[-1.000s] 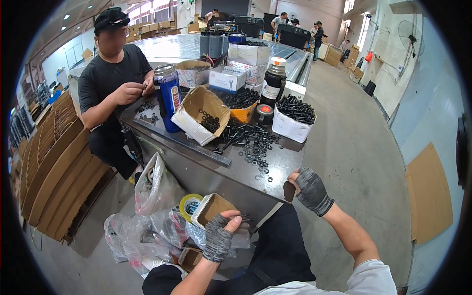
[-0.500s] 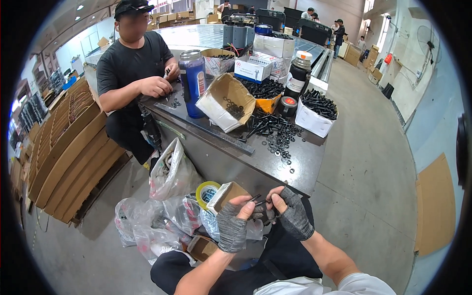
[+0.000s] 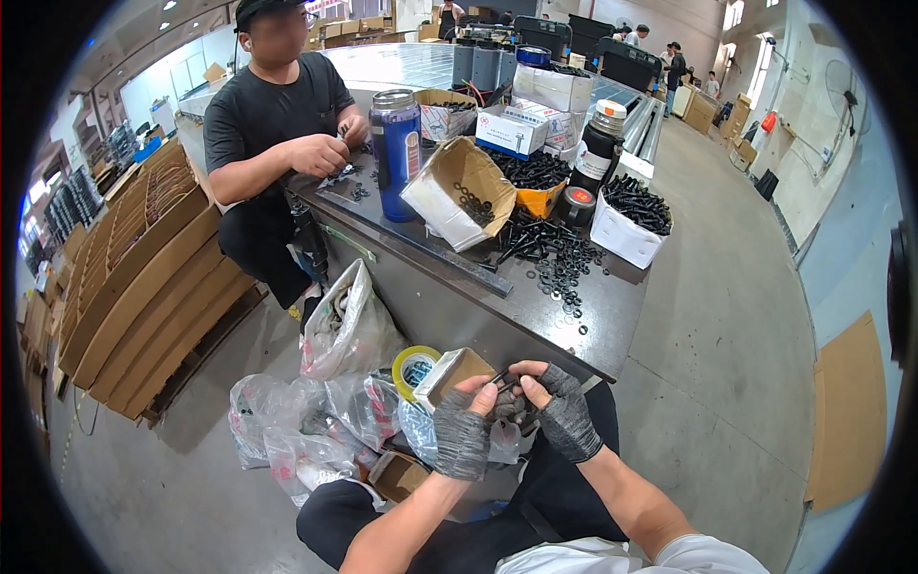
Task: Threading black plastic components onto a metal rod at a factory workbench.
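Note:
In grey fingerless gloves, my two hands meet over my lap, beside the near table edge. My left hand (image 3: 464, 435) is closed, pinching a thin black bolt (image 3: 500, 376) between thumb and fingers. Close against it, my right hand (image 3: 566, 413) is pinched too, its fingertips at the bolt's end; whatever they hold is too small to make out. Loose black washers (image 3: 566, 277) and black bolts (image 3: 535, 239) lie on the dark table (image 3: 607, 330). A tilted cardboard box (image 3: 440, 196) holds more washers. Bolts fill a white box (image 3: 626, 234) at the table's right.
A blue bottle (image 3: 394, 163), a black thermos (image 3: 595, 153) and a metal bar (image 3: 459, 263) stand or lie on the table. Below are plastic bags (image 3: 349, 330), yellow tape (image 3: 411, 368) and a small open carton (image 3: 454, 373). Across the table, a co-worker (image 3: 287, 115) handles small parts.
My hands have come slightly closer together, the bolt still between them. The whole view has shifted a little, so the table sits farther right. The co-worker's hands stay over the table.

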Demonstrator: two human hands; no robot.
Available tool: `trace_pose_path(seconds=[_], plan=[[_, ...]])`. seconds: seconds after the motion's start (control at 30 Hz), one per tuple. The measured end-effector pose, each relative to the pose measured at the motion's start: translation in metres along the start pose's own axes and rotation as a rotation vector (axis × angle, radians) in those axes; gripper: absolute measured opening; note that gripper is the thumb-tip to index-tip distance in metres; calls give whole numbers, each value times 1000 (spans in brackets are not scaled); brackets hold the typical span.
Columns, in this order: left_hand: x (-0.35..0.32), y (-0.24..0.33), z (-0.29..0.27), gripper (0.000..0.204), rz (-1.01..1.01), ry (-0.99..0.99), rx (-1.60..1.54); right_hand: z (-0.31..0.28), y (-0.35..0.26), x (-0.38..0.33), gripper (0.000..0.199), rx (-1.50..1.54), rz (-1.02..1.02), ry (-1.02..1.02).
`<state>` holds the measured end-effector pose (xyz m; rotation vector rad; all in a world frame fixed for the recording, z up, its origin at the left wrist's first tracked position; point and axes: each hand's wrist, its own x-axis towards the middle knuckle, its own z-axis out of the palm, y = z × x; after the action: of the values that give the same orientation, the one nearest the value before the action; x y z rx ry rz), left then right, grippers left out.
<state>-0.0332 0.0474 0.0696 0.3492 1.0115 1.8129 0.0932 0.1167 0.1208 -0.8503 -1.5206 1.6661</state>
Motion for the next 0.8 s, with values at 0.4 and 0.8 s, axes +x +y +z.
trace_pose_path(seconds=[0.4, 0.8], plan=[[12, -10, -7, 26, -92, 3, -180, -7, 6, 6, 22, -35, 32, -27], [12, -1, -9, 28, -66, -50, -136, -10, 12, 10, 23, 29, 52, -49]])
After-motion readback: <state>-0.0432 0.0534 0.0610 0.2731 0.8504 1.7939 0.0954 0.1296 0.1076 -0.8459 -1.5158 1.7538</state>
